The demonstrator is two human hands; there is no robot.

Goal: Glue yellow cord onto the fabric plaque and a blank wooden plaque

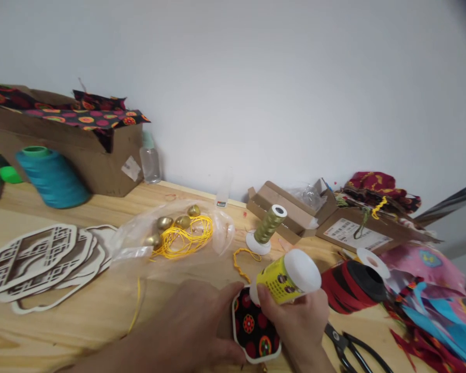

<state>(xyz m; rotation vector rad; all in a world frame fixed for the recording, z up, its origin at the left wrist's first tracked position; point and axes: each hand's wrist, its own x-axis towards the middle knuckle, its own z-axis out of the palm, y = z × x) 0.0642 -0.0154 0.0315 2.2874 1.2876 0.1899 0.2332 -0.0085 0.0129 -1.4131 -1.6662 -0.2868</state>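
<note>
My right hand (301, 321) is wrapped round a white glue bottle (285, 277) with a yellow label, tipped so its white base points up and right. The bottle's lower end meets the top edge of a small white-rimmed plaque (256, 326) covered in black fabric with red and orange flower circles. Whether any glue comes out is hidden. My left hand (198, 324) grips the plaque's left side, thumb below and a finger at the top corner. A twisted yellow cord (241, 264) runs out above the plaque.
Scissors (349, 344) and a red-black ribbon spool (353, 287) lie right, beside fabric scraps (435, 311). Behind stands a gold thread spool (270, 225). Leftward are brass bells (165, 224) with yellow cord, cut-out wooden frames (42, 259), a blue thread cone (52, 176) and a cardboard box (116, 166).
</note>
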